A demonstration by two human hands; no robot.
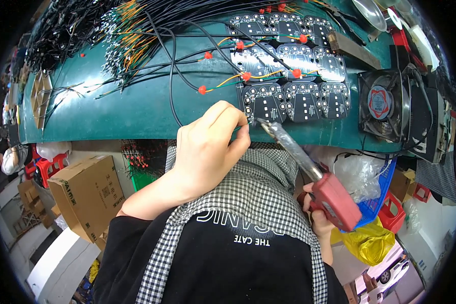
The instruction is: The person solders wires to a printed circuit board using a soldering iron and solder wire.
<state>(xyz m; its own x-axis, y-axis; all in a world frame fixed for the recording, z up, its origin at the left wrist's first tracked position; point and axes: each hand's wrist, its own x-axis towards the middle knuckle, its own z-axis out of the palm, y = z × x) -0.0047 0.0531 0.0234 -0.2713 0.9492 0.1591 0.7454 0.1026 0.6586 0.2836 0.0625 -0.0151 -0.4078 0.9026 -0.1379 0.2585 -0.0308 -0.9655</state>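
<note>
My left hand [210, 144] is closed in a pinch at the near edge of the bench, with a thin cable between thumb and forefinger. Its black cable [171, 101] loops down from the far side into the hand, and a bit of green wire shows by the fingertips. My right hand [319, 220] grips a red soldering gun [337, 200]. The gun's metal tip points up and left, close to the left fingertips and the lower edge of a panel of black circuit boards [263, 104]. Whether the tip touches wire or board I cannot tell.
Cables with red blobs [202, 90] lie across the boards. A big wire bundle [126, 35] fills the far left of the green bench [86, 114]. At the right stand a fan [385, 104], a wooden bar [354, 50] and a metal dish [371, 14]. Below left is a cardboard box [88, 195].
</note>
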